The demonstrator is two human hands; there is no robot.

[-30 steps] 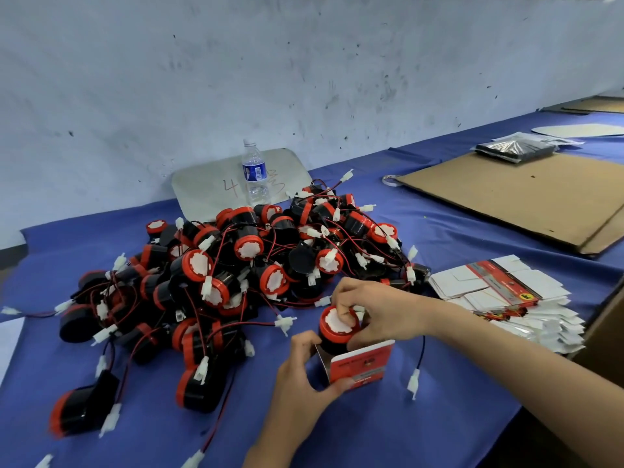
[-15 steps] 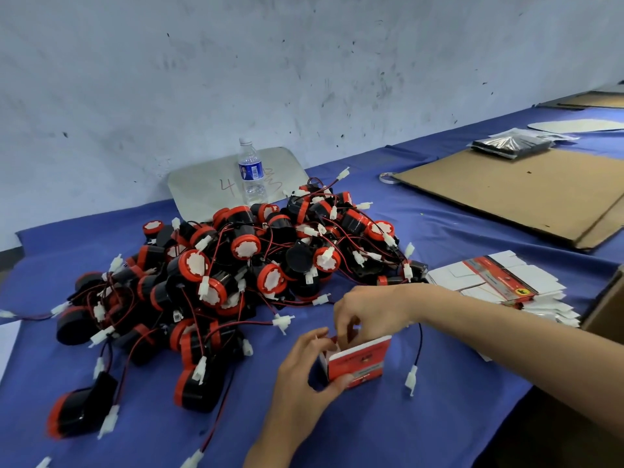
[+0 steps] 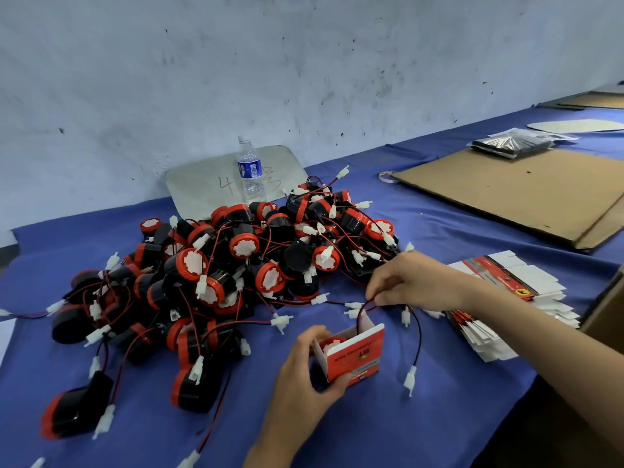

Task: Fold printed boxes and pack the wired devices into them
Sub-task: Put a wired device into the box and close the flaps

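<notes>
A small red-and-white printed box (image 3: 354, 354) stands upright on the blue cloth near the front, top open. Inside it sits a black-and-red round device (image 3: 332, 342); only its red top shows. My left hand (image 3: 304, 376) grips the box from its left side. My right hand (image 3: 410, 282) hovers above and behind the box, pinching the device's red-and-black wire (image 3: 417, 329), which loops down to a white connector (image 3: 410, 383). A big tangled pile of the same wired devices (image 3: 216, 282) lies to the left. Flat printed boxes (image 3: 503, 298) are stacked on the right.
A water bottle (image 3: 249, 170) stands by the wall on a grey sheet (image 3: 202, 184). Brown cardboard (image 3: 520, 194) with a dark plastic packet (image 3: 510, 146) covers the far right. A roll of tape (image 3: 386, 176) lies at its corner. The table edge drops off at lower right.
The device has gone down into the box. My right hand has lifted off it and now pinches the wire above the box. My left hand keeps hold of the box.
</notes>
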